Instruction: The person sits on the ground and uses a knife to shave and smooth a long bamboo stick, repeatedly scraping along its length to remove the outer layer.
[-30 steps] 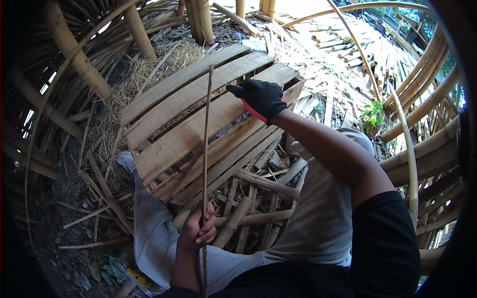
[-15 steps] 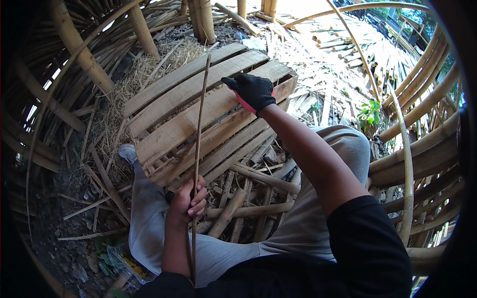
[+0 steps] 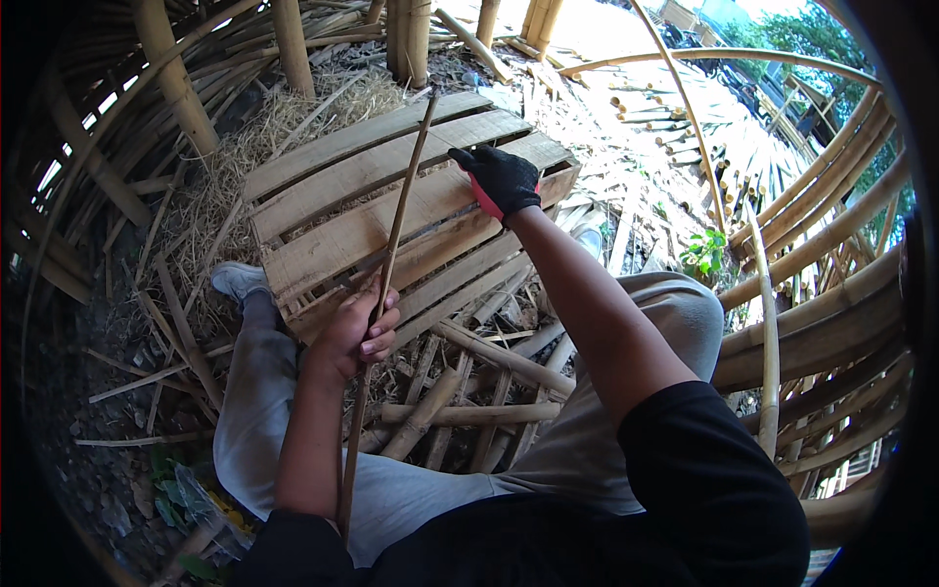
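My bare left hand point(image 3: 364, 325) is wrapped round a long thin brown bamboo strip point(image 3: 399, 217). The strip slants from near my lap up across a slatted wooden crate point(image 3: 342, 235), its far end past the top slats. My right hand point(image 3: 497, 181), in a black glove with a pinkish-red palm side, is closed above the crate's right part. A faint thin line runs from its fingers toward the strip; what it grips, if anything, I cannot make out. The crate sits between my legs, in grey trousers.
Cut bamboo pieces point(image 3: 469, 416) lie under and before the crate. Dry straw point(image 3: 264, 137) is heaped at the far left. Bamboo posts point(image 3: 409, 39) stand behind, and curved bamboo rails point(image 3: 822, 323) close in the right side. Stacked bamboo poles point(image 3: 675, 127) lie beyond, beside a green plant point(image 3: 702, 252).
My left hand has moved forward, toward the crate, and the strip's far end now leans further right. My right hand stays over the crate's right part. The view has shifted slightly.
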A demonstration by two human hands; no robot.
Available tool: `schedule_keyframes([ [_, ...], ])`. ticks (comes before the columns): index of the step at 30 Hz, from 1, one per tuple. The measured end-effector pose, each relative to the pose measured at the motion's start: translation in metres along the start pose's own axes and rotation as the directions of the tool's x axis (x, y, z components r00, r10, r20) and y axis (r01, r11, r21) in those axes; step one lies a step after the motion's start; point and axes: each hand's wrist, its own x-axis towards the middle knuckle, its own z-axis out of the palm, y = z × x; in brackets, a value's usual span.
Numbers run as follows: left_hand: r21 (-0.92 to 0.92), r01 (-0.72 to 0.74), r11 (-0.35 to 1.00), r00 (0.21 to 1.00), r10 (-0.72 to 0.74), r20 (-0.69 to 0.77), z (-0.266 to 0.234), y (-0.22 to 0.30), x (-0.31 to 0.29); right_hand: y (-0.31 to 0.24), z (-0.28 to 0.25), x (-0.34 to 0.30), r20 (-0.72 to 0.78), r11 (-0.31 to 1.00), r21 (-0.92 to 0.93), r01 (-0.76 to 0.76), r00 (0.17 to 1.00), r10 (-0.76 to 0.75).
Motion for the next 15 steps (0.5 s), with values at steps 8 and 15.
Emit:
schedule_keyframes([
  [8,0.100,-0.020,0.995,0.999,0.024,-0.032,0.008,0.013,0.009,0.007,0.003,0.000,-0.016,0.996,-0.058,0.070,0.997,-0.071],
  [15,0.065,0.017,0.998,1.000,-0.016,-0.013,-0.001,0.013,0.006,0.006,0.003,-0.002,0.011,0.999,0.003,0.045,0.999,-0.045],
])
